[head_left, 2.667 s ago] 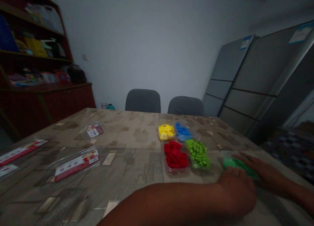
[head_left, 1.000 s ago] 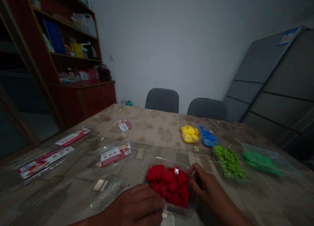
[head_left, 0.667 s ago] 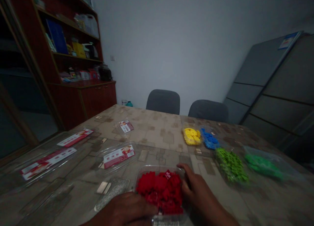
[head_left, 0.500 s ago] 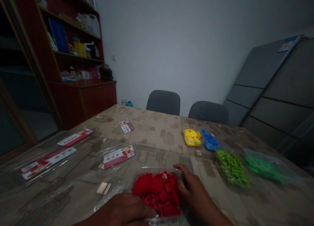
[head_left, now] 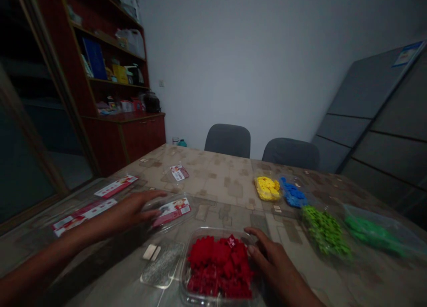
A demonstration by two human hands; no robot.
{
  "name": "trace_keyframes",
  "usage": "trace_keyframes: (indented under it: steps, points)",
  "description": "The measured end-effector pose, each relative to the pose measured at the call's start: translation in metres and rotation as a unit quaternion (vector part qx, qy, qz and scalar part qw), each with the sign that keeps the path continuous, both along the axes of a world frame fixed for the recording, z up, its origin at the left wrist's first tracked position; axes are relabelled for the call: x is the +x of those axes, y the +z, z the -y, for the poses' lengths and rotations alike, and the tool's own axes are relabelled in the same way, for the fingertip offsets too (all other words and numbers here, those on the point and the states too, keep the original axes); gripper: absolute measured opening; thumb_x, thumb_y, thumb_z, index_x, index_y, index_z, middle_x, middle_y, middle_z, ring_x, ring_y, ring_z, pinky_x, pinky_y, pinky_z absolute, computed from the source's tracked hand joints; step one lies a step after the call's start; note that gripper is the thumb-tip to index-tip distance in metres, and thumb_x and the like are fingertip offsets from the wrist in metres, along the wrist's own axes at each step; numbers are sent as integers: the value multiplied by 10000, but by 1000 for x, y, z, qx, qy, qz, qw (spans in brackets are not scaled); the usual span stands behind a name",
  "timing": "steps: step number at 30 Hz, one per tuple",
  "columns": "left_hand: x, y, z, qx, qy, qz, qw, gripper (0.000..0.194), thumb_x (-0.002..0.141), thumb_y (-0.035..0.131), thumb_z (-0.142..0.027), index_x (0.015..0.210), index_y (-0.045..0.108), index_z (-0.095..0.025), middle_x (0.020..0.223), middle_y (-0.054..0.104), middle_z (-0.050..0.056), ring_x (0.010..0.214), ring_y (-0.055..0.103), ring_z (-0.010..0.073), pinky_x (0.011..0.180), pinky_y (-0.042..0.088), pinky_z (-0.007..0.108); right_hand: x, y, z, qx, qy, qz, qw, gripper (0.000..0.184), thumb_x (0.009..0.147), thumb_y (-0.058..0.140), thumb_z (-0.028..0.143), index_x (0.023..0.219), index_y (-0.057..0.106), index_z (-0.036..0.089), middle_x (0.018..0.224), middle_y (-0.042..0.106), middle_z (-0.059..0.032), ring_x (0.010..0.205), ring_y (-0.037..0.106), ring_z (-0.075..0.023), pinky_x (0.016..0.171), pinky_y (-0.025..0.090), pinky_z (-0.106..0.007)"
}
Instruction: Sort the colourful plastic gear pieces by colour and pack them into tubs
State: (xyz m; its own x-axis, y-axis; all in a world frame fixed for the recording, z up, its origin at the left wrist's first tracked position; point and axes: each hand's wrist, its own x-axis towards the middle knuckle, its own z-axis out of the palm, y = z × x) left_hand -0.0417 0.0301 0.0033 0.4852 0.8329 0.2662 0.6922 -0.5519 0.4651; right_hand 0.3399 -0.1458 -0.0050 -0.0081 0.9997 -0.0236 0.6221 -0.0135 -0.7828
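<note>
A clear plastic container (head_left: 185, 293) full of red toy pieces (head_left: 218, 265) sits at the near middle of the table. My right hand (head_left: 275, 262) grips its right side, with the fingers along the rim. Farther left, my left hand (head_left: 138, 209) reaches over the table, thumb and fingers apart around the left end of a clear plastic lid (head_left: 173, 213) with a red and white label. Whether the fingers press on that lid I cannot tell. A flat clear rectangular piece (head_left: 160, 267) lies just left of the red pieces' container.
On the right stand containers of yellow (head_left: 267, 188), blue (head_left: 293, 193), lime green (head_left: 327, 231) and darker green pieces (head_left: 373, 233). More labelled lids (head_left: 116, 186) lie at the left, and a small one (head_left: 179, 172) farther back. Two grey chairs (head_left: 227, 140) stand behind the table.
My left hand has left the near side of the red pieces' container and moved up and left to the labelled lid. My right hand stays at the container. The view has shifted slightly left.
</note>
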Motion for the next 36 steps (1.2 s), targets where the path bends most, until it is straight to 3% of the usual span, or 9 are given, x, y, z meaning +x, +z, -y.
trace_keyframes:
  steps: [3,6,12,17,20,25,29,33,36]
  points:
    - [-18,12,-11,7,45,-46,998,563,835,532,-542,1242,659,-175,1290,675,138,1181,618,358,1038,454,468,3,-7,-3,-5,-11,5,1000,566,899,452,467,1312,613,115,690,695,-45,665,629,-235,616,458,-305]
    - [-18,16,-11,-27,71,-86,993,568,837,505,-499,1254,632,-136,1328,644,166,1235,580,353,1083,402,469,8,-17,-6,-11,2,5,1000,583,908,461,505,1323,617,126,682,703,-43,659,637,-234,607,471,-297]
    - [0,1,1,-91,30,-113,989,494,777,633,-438,1204,651,-190,1274,680,115,1154,638,307,1014,473,387,14,-22,-7,-14,16,-9,1000,594,928,438,562,1333,625,169,760,745,-56,776,696,-257,689,530,-297]
    - [9,-9,6,-71,45,-116,990,346,844,559,-308,1151,658,-184,1301,639,147,1206,587,304,1058,414,400,14,-19,-6,-35,16,-11,999,603,939,411,574,1342,611,173,878,768,-82,862,710,-272,734,547,-314]
    - [11,-17,4,-54,53,-115,991,294,840,539,-247,1095,665,-176,1166,679,154,1091,623,302,986,446,398,13,-15,-4,-26,-4,-10,1000,574,929,438,581,1309,637,200,1070,761,-98,976,697,-279,821,545,-334]
    - [13,-23,0,-43,53,-99,993,149,823,534,-254,879,659,-193,942,706,105,909,645,287,838,475,384,10,-8,-2,-37,0,-17,999,562,951,413,552,1326,617,188,843,766,-57,801,705,-264,775,554,-363]
    - [18,-14,3,-33,42,-70,996,158,831,510,-262,857,645,-186,879,696,80,828,640,264,747,469,350,9,-7,-1,-35,-4,-6,999,549,942,435,536,1327,619,191,914,776,-72,833,709,-270,809,549,-365]
    - [23,3,9,-14,24,-40,999,208,858,492,-274,940,653,-170,893,675,69,814,619,239,734,460,324,7,-11,-1,-3,-30,-22,999,495,922,461,521,1245,673,213,1156,755,-90,1039,691,-288,938,513,-368]
    - [25,15,15,0,6,-20,1000,221,878,492,-284,979,651,-169,891,657,61,811,600,223,742,454,312,4,-15,-1,4,-44,-35,998,493,912,461,530,1230,683,225,1207,742,-88,1106,676,-287,967,501,-348]
